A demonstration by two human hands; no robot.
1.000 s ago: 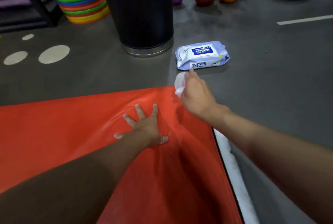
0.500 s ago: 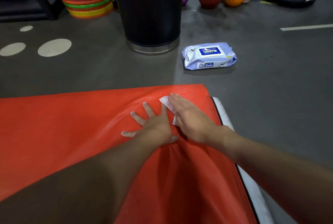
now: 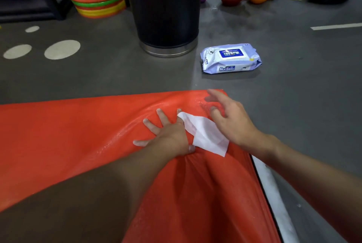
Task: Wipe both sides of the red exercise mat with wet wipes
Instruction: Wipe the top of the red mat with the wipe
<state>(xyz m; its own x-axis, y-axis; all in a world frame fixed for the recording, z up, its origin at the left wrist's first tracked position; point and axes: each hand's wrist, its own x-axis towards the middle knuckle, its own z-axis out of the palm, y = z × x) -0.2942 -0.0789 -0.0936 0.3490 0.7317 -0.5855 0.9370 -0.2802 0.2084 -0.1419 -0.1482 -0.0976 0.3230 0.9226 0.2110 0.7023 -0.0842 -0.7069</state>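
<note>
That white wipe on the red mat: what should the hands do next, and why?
Probably the right hand should come back down onto the white wipe and press it flat to go on wiping. That hand hovers open above it, the wipe lies loose on the red mat beside the left hand, which presses the mat down.

The left hand (image 3: 168, 135) is laid palm down with the fingers (image 3: 162, 115) spread apart and the thumb tucked at its right edge, nothing being gripped by it. The left forearm is stretched forward from the lower left. The right hand (image 3: 231, 123) is raised just to the right of the left hand, its palm turned downward and leftward, the fingers loosely curled and apart, with nothing clasped. The right forearm is extended from the lower right.
</note>
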